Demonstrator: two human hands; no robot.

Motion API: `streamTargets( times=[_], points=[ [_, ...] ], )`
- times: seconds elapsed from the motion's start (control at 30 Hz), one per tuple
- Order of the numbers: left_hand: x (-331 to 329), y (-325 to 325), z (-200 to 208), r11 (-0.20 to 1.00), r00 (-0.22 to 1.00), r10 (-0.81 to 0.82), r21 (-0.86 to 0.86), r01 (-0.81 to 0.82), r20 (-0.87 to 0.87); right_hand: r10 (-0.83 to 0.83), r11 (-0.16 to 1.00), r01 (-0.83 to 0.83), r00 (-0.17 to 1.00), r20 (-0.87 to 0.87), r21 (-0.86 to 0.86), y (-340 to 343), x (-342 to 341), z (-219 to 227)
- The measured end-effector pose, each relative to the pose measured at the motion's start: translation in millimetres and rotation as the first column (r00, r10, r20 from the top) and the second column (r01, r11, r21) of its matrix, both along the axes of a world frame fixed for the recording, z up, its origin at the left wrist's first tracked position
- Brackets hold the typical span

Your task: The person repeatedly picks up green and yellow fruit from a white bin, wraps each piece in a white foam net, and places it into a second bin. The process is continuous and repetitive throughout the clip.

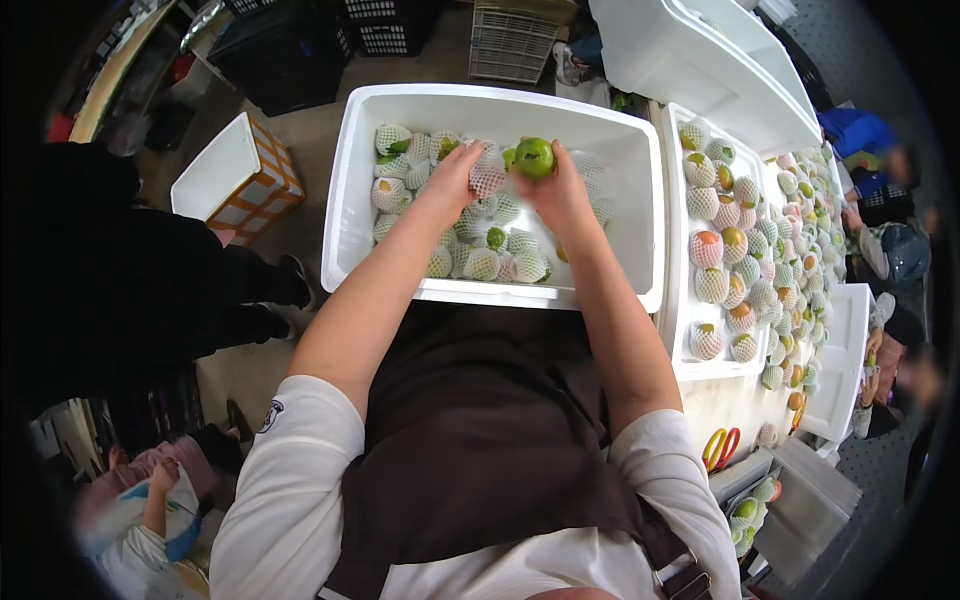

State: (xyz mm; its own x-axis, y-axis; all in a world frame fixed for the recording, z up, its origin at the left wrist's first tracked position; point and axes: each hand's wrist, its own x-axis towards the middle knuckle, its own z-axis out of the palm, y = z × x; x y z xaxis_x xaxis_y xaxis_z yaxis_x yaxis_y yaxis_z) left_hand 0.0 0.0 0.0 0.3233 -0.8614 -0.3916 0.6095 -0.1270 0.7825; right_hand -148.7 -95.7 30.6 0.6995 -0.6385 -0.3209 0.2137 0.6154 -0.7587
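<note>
Over a white foam box (345, 200), my left hand (458, 175) is closed on a pale pinkish foam net sleeve (488, 170); whether a fruit sits inside it I cannot tell. A round, glossy green fruit (535, 158) is held in my right hand (560, 192), bare of netting, its stem end showing. Between the two hands there is a small gap, with another bit of green partly hidden there. Below them, several net-wrapped fruits (482, 264), green and pale, fill the left and middle of the box. Loose foam nets (594, 178) lie at its right end.
To the right, a white foam tray (683, 345) holds net-wrapped orange and green fruits, beside a large heap of more (790, 250). Scissors (720, 450) with red and yellow handles lie nearer. An orange-and-white bin (265, 180) and a person in dark clothes (150, 270) are at left.
</note>
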Motion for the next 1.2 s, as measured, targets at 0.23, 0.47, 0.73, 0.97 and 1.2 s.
streamTargets(
  times=[0.23, 0.47, 0.73, 0.97, 1.2],
  points=[
    [-8, -1, 6, 0.997, 0.991, -0.044, 0.076, 0.035, 0.127, -0.010, 0.999, 0.003, 0.988, -0.153, -0.043, 0, -8, 10],
    [-5, 0, 9, 0.973, 0.974, -0.222, 0.073, 0.219, 0.037, -0.364, 0.432, -0.208, 0.850, -0.381, -0.877, 15, 4, -14],
    [-3, 2, 17, 0.956, 0.960, -0.256, -0.179, 0.233, -0.114, -0.097, 0.829, -0.090, 0.948, -0.302, -0.551, -5, -14, -15],
    [-8, 7, 31, 0.905, 0.893, -0.389, -0.273, 0.324, -0.227, 0.057, 0.965, -0.050, 0.998, -0.020, 0.257, -6, -7, -8],
    [-9, 6, 21, 0.970, 0.921, -0.210, 0.189, 0.154, 0.329, -0.095, 0.877, -0.009, 0.977, -0.191, -0.481, -5, -7, -15]
  ],
)
